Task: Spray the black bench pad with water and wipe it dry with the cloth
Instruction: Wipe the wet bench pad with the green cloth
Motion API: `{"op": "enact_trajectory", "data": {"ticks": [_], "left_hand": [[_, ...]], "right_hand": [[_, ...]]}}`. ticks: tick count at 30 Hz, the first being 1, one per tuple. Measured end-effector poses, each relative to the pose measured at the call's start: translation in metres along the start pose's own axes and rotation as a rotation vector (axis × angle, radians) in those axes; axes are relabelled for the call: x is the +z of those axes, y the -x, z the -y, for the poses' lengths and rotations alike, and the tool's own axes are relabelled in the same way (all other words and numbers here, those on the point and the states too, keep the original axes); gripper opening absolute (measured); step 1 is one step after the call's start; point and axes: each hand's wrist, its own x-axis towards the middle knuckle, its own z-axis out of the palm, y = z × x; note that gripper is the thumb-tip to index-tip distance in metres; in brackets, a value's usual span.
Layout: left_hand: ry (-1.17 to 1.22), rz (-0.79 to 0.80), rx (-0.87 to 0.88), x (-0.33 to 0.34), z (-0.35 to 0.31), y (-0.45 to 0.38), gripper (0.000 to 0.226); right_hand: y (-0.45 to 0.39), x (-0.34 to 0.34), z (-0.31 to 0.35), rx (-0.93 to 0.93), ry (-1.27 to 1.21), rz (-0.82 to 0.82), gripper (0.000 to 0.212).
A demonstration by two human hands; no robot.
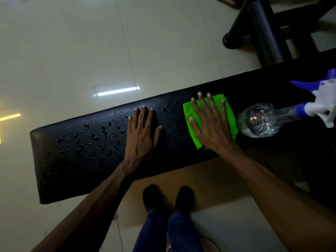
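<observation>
The black bench pad (72,160) runs across the view from lower left to upper right, with water drops scattered over its left half. My left hand (141,133) lies flat on the pad, fingers straight. My right hand (211,124) presses flat on a folded bright green cloth (230,113) in the middle of the pad. Just right of the cloth, a clear spray bottle (258,120) with a white and blue trigger head (323,99) lies on its side on the pad.
Pale floor tiles (72,51) surround the bench. Black metal frame tubes (261,30) of gym equipment stand beyond the pad at the upper right. My feet and blue trouser legs (167,215) are below the pad's near edge.
</observation>
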Motion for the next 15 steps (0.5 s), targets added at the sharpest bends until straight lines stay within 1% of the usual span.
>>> {"op": "enact_trajectory", "data": {"ticks": [5,6,7,9,11,13,15], "left_hand": [[-0.019,0.01,0.044,0.0,0.015,-0.008,0.067],[-0.023,0.015,0.051,0.0,0.016,-0.007,0.066],[-0.022,0.02,0.057,0.0,0.017,-0.007,0.066],[-0.02,0.024,0.064,-0.002,0.02,-0.005,0.066],[-0.018,0.036,0.067,-0.002,0.021,-0.004,0.066],[-0.024,0.027,0.071,-0.001,0.021,-0.002,0.066],[-0.026,0.022,0.073,0.002,0.022,-0.002,0.065]], "right_hand": [[-0.073,-0.007,0.021,0.141,-0.041,-0.007,0.067],[-0.074,-0.006,0.026,0.125,-0.043,-0.002,0.068],[-0.068,-0.005,0.029,0.072,-0.042,0.0,0.069],[-0.044,-0.004,0.023,-0.075,-0.044,0.003,0.069],[-0.022,-0.005,0.006,-0.107,-0.036,0.01,0.071],[-0.02,-0.007,-0.01,-0.03,0.036,-0.005,0.07],[-0.036,-0.005,-0.012,0.065,0.071,-0.014,0.068]]}}
